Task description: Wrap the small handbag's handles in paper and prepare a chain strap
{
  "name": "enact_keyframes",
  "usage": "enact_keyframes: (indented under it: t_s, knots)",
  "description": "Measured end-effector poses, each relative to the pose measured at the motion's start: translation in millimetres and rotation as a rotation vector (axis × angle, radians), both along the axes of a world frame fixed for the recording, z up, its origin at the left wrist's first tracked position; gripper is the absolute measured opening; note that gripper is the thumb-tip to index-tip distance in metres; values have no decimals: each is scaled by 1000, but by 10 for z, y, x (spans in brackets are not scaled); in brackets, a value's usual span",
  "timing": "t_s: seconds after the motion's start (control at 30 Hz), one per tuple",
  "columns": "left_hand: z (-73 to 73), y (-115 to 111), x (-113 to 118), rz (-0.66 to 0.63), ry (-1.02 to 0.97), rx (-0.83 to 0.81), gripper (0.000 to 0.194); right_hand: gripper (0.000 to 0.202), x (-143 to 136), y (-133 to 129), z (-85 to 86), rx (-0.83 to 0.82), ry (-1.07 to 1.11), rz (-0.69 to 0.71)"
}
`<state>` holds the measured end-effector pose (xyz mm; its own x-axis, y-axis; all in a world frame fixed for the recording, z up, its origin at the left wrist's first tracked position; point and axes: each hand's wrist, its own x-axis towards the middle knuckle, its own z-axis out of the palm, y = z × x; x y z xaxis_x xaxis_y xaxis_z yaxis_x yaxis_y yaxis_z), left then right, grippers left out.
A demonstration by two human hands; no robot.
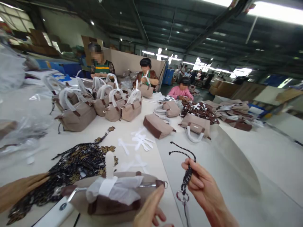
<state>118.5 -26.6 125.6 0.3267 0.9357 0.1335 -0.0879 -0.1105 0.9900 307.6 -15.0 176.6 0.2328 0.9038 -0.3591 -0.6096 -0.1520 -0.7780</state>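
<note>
My right hand [204, 186] pinches a black-and-white braided cord [187, 178], with its two loose ends curving up to the left and metal rings hanging below the knot. At the bottom centre, my left hand [151, 206] has its fingers apart and holds nothing; its fingertips are by the brown end tab and ring [161, 183] of a taupe bag [115, 201]. That bag lies in front of me, its handles wrapped in white. Left of it is a heap of dark cords with flower-shaped pieces [80, 160].
Another person's hand [23, 189] rests by the cord heap. White strips [140, 140] lie mid-table. Upright taupe bags [77, 116] stand at the back left; others [157, 126] lie at centre. Three people sit across the table. A white device [55, 212] is at lower left.
</note>
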Motion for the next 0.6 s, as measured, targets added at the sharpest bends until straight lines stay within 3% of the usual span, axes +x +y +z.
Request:
enact_keyframes:
  t_s: [0.17,0.37,0.47,0.53,0.6]
  knots:
    - [-39,-319,210,-140,88,-107,24,29,-196,-385,-103,-31,149,-41]
    - [-3,-510,102,-50,-107,-673,44,28,-260,-677,-406,2,26,-82]
    - [6,-526,-5,6,-191,-756,47,36,-269,-842,-618,-103,-197,19]
    - [-12,-536,-58,18,-230,-783,47,50,-282,-958,-737,-201,-477,135]
    - [-38,-553,-92,11,-263,-807,47,57,-306,-1064,-797,-224,-771,167]
